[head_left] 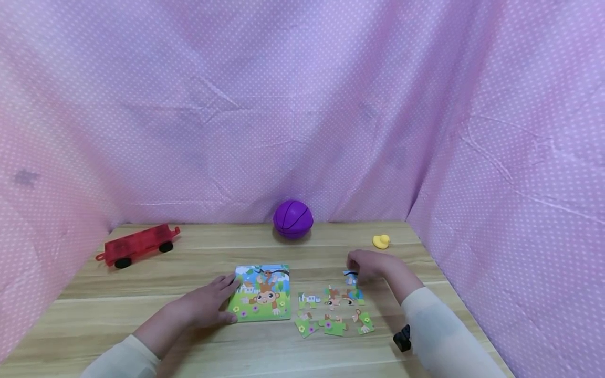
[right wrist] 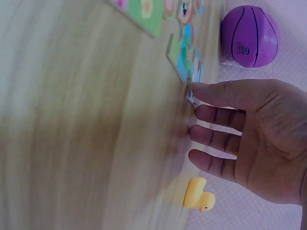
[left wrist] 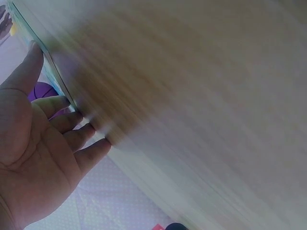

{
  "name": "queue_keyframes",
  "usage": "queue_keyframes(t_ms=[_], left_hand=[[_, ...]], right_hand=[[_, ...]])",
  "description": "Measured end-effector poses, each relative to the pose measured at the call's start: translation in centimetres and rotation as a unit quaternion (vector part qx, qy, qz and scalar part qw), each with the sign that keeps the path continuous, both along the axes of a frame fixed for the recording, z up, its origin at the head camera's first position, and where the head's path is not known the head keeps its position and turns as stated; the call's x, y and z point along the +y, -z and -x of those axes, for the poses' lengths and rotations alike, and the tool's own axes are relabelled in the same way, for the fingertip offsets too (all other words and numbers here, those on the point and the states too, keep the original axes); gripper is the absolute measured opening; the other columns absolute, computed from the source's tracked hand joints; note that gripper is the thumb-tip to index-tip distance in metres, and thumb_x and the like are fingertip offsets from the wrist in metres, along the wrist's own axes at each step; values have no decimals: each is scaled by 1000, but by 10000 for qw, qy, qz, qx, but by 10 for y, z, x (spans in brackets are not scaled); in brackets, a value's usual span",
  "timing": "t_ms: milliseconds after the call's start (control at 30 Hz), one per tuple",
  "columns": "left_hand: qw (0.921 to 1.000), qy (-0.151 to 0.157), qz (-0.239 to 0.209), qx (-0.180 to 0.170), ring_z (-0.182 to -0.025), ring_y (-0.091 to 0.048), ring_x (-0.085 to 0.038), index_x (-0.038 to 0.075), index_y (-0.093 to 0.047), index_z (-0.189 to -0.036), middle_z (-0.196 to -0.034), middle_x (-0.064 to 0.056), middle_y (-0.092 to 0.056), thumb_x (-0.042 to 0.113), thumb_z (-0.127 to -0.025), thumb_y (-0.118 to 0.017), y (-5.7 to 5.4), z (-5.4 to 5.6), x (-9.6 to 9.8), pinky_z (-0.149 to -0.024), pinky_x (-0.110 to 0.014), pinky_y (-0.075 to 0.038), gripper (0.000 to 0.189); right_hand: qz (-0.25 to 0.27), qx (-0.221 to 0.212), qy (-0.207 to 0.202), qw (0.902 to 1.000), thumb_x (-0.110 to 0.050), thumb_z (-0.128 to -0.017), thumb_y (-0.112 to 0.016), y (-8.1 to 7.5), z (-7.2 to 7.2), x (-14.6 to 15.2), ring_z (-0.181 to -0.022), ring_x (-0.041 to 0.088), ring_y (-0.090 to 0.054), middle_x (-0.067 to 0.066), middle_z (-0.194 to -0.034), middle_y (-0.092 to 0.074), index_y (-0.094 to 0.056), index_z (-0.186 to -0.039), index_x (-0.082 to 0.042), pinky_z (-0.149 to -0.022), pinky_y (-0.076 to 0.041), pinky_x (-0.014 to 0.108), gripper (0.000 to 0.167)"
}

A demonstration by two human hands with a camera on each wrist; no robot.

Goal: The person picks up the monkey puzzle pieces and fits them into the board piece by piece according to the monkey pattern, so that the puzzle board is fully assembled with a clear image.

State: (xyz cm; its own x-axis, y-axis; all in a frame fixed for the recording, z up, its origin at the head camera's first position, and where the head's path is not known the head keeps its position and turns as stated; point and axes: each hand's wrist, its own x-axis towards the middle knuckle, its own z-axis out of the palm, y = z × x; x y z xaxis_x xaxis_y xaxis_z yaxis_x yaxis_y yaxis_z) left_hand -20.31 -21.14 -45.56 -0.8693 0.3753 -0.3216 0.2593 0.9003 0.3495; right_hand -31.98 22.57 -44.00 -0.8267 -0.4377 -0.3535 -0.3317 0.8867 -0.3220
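Observation:
A square monkey puzzle picture board (head_left: 262,294) lies flat at the middle of the table. My left hand (head_left: 210,302) rests at its left side, thumb at the near corner and fingers spread along the edge, fingertips down in the left wrist view. Several loose puzzle pieces (head_left: 333,326) lie right of the board, in rough rows showing parts of the same monkey. At their far right corner my right hand (head_left: 371,264) pinches a blue puzzle piece (head_left: 350,276). The right wrist view shows the thumb on that piece; the index finger is mostly hidden behind it.
A purple ball (head_left: 293,219) sits at the back by the pink dotted cloth (head_left: 293,115). A red toy wagon (head_left: 139,245) stands at the back left, a yellow toy duck (head_left: 381,241) at the back right. A black object (head_left: 403,338) is by the right sleeve.

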Motion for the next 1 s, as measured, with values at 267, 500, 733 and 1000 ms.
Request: queue_keyframes(t_ms=[267,500,733,1000], left_hand=[[10000,-20,-45,24,-150,-15,-39,18,-32,-155,-164,-8,-19,59,-84,-66,-1,-3,0,-115,-61,-27,89],[10000,-6,-29,57,-150,-15,-39,17,-31,-155,-164,-8,-18,59,-85,-66,-1,-3,0,-115,-60,-26,89],[10000,-64,-12,-25,-150,-14,-39,18,-32,-155,-165,-7,-18,61,-84,-66,0,-2,1,-115,-61,-26,90],[9999,-125,-18,-39,-151,-14,-37,21,-32,-155,-165,-5,-18,61,-84,-66,1,0,1,-115,-60,-27,89]], right_hand=[[-65,295,-119,9995,-8,-74,-79,6,0,-1,-89,17,-52,-3,-99,-59,-63,-104,-18,-86,-48,39,35],[-134,661,-371,9970,-12,-78,-78,5,-2,-4,-85,16,-52,-2,-95,-60,-64,-103,-14,-85,-49,39,29],[-99,830,-321,9960,-18,-81,-76,3,-4,-8,-83,14,-52,-3,-94,-59,-63,-103,-14,-78,-49,36,26],[5,1382,-604,9886,-23,-86,-71,-7,-2,-31,-84,12,-53,-3,-98,-58,-63,-109,-14,-81,-50,33,26]])
